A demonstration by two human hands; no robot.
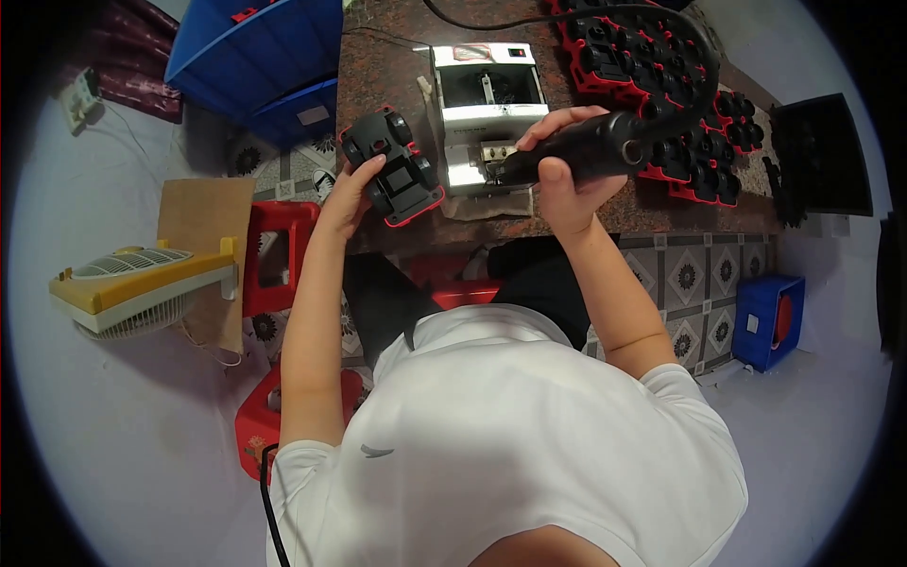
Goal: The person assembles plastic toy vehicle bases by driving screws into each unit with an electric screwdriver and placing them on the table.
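My left hand (353,197) grips a black and red toy car (404,180), its dark underside and wheels turned up, at the table's near left. Wrapped round the thick black body of a corded electric screwdriver (588,149) is my right hand (573,197). The screwdriver lies tilted, and its tip end reaches the front of a silver screw feeder (489,113). Whether a screw sits on the tip is too small to tell. Between the car and the screwdriver, the feeder stands on a cloth-like piece (491,206).
Several black and red toy cars (652,57) stand in rows at the right on the stone table (378,57). Blue crates (265,66) are at the far left. A yellow and white fan (142,283) and red stools (283,255) are left of me. The screwdriver's cord (710,66) arches over the table.
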